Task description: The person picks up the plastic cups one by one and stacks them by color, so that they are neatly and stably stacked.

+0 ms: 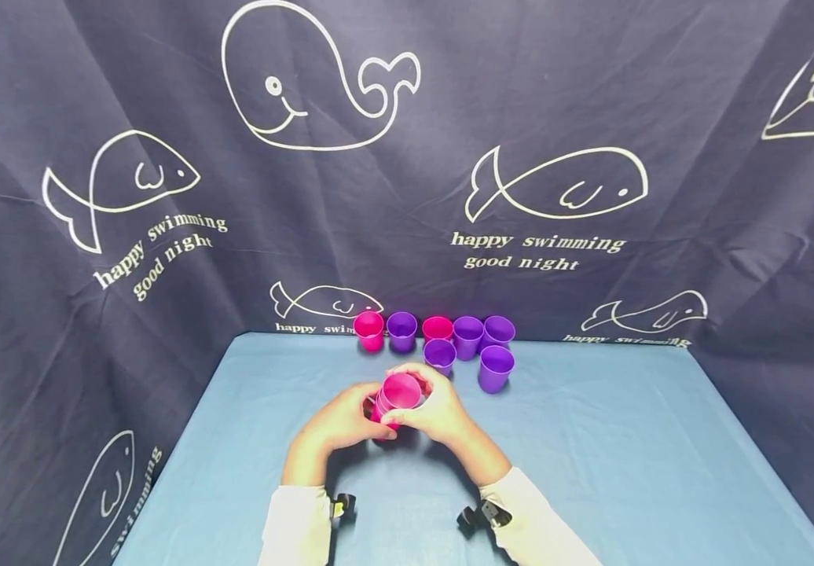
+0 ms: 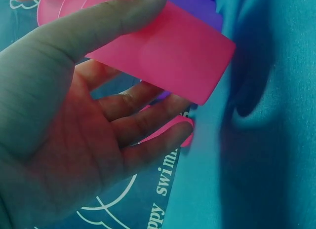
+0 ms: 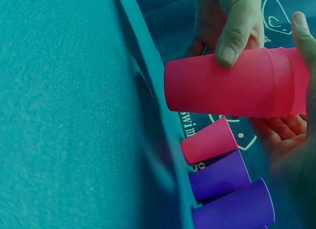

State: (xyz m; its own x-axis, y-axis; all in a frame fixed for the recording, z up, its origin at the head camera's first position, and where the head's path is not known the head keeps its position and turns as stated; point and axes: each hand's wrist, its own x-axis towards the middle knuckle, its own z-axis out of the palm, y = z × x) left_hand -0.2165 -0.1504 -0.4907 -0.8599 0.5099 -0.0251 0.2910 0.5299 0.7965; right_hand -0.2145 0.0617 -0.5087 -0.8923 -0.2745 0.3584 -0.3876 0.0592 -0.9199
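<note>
Over the middle of the table, both hands hold a stack of nested pink cups (image 1: 401, 391), its mouth tipped up toward the head camera. My left hand (image 1: 346, 417) grips the lower cup from the left, its thumb (image 2: 123, 19) lying along the side in the left wrist view. Around the rim end, from the right, curls my right hand (image 1: 438, 405), thumb and fingers on opposite sides. Two or more rims overlap on the stack (image 3: 222, 86) in the right wrist view. How many cups are nested is hard to tell.
Behind the hands stand a pink cup (image 1: 368, 332), a purple cup (image 1: 401, 333) and another pink cup (image 1: 438, 327). More purple cups (image 1: 496, 369) stand to their right. A blue cloth covers the table (image 1: 626, 472); a dark printed curtain (image 1: 407, 204) hangs behind it.
</note>
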